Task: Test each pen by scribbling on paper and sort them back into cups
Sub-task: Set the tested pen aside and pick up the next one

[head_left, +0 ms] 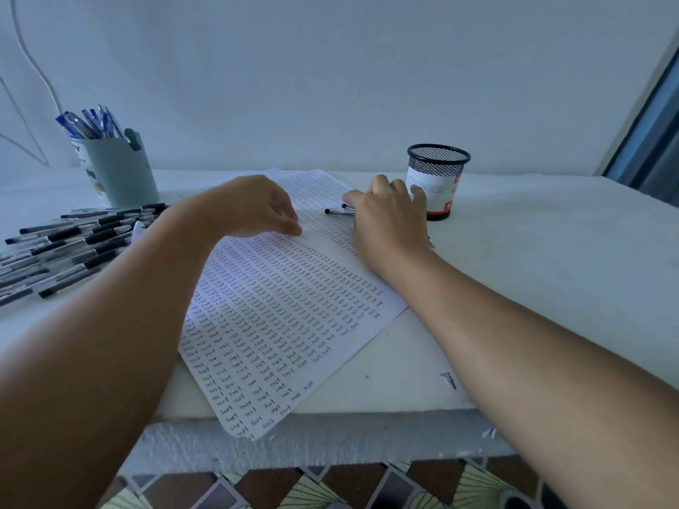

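left hand: loosely curled over paper, holds nothing
right hand: fingers down on pens, grip unclear
mesh cup: just beyond right hand

**One head camera, looking forward and down**

Single view only, worn on the head, so nothing shared with a second view. Facing forward and tilted down over the white surface, toward a plain wall behind it. Wide-angle lens: far edge of the surface bent, both forearms stretched large from the bottom corners. Close to the work: left hand and right hand near the middle, over the paper. Light blue cup at far left, mesh cup at right of centre. Near edge of the surface and patterned floor at the bottom.
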The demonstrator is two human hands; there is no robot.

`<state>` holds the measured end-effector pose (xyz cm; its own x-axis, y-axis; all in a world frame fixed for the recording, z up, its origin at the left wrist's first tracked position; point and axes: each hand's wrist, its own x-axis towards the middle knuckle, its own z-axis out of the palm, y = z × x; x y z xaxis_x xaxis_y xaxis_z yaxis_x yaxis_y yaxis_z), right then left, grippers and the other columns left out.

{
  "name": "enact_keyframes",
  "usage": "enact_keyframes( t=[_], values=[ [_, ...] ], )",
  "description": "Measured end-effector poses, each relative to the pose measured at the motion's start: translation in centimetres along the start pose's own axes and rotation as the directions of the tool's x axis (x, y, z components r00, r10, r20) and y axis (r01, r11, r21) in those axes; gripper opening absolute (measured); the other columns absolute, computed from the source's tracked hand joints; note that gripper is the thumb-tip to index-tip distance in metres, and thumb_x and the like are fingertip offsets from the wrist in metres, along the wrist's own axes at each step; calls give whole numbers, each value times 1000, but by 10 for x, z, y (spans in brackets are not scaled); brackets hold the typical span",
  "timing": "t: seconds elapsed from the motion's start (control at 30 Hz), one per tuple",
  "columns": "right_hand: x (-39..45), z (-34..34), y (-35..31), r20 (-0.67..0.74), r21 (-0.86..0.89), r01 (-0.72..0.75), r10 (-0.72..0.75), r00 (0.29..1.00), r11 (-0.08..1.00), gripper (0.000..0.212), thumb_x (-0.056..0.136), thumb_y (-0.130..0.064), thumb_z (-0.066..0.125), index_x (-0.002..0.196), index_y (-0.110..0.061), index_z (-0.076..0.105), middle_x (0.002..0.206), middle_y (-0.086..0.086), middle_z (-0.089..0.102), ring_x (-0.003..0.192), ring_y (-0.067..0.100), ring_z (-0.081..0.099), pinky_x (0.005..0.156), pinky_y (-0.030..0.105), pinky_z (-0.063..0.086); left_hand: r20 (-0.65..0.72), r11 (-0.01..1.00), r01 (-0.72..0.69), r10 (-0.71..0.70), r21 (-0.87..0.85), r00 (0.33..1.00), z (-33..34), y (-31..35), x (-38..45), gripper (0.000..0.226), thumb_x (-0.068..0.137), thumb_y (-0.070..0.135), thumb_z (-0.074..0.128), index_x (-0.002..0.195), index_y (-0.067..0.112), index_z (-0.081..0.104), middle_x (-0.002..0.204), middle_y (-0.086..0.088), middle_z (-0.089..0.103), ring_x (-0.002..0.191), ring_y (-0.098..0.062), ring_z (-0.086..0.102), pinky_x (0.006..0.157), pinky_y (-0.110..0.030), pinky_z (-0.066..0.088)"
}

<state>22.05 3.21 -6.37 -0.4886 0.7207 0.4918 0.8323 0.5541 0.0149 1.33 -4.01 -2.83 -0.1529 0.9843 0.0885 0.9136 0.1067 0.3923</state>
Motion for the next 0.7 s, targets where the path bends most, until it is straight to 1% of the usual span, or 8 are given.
enact_keyframes(
  t=[0.1, 0.23, 0.33, 0.43, 0.53, 0.57, 0.63, 0.7],
  values=[
    [-2, -4, 0, 3, -24, 13, -13, 1000, 1000, 41, 87, -2, 51, 117, -27, 67, 106, 2, 50, 105, 29, 56, 103, 48, 35, -21, 1000, 2, -1, 13, 1000, 1, 2, 3, 23, 81, 43, 83, 97, 28, 79, 102, 11, 74, 100, -11, 66, 78, -26, 46],
    [-1, -2, -1, -11, -69, 55, -56, 998, 996, 31, 92, -7, 55, 112, -26, 68, 109, 1, 57, 104, 28, 57, 114, 55, 30, 11, 995, -2, 1, 96, 1000, -4, 11, 4, 28, 80, 44, 84, 102, 28, 77, 105, 11, 72, 104, -13, 65, 95, -34, 47],
    [-1, -1, -3, -76, -58, 107, -111, 991, 993, 21, 97, -18, 59, 113, -27, 70, 110, 0, 60, 105, 27, 58, 117, 58, 25, -11, 988, 8, -7, 157, 1000, -12, 15, -1, 32, 82, 43, 82, 108, 27, 74, 106, 8, 68, 105, -16, 61, 96, -35, 46],
    [0, -10, -14, -75, 38, 228, -224, 972, 973, 28, 102, -36, 56, 125, -28, 70, 117, 2, 63, 112, 28, 60, 119, 55, 22, -69, 973, 54, -39, 225, 997, -28, 7, -14, 16, 88, 37, 76, 98, 25, 71, 101, 4, 67, 97, -19, 61, 93, -41, 52],
    [3, -25, -38, -7, 106, 373, -374, 927, 922, 33, 102, -45, 54, 129, -32, 69, 110, -1, 64, 105, 25, 62, 109, 46, 35, -96, 930, 151, -126, 335, 987, -50, -6, -33, 12, 90, 29, 67, 95, 18, 65, 100, -3, 67, 94, -24, 60, 82, -38, 51],
    [4, -29, -47, 48, 167, 399, -412, 910, 901, 34, 102, -48, 54, 130, -33, 67, 107, -4, 62, 101, 19, 60, 103, 42, 40, -79, 908, 182, -164, 377, 983, -56, -10, -40, 16, 91, 30, 66, 97, 15, 66, 102, -4, 67, 96, -25, 61, 83, -37, 50],
    [5, -35, -69, 155, 353, 377, -451, 879, 856, 36, 101, -51, 56, 132, -35, 65, 104, -11, 57, 98, 10, 50, 96, 38, 46, -5, 852, 237, -265, 467, 964, -68, -16, -54, 26, 92, 36, 66, 101, 11, 69, 102, -6, 68, 98, -28, 65, 84, -36, 51],
    [3, -37, -94, 162, 471, 363, -484, 860, 804, 37, 100, -52, 58, 132, -35, 64, 105, -12, 60, 99, 8, 49, 93, 38, 49, 82, 819, 266, -353, 509, 932, -76, -23, -67, 30, 91, 38, 68, 99, 9, 71, 96, -7, 73, 90, -25, 68, 76, -33, 50]
  ],
)
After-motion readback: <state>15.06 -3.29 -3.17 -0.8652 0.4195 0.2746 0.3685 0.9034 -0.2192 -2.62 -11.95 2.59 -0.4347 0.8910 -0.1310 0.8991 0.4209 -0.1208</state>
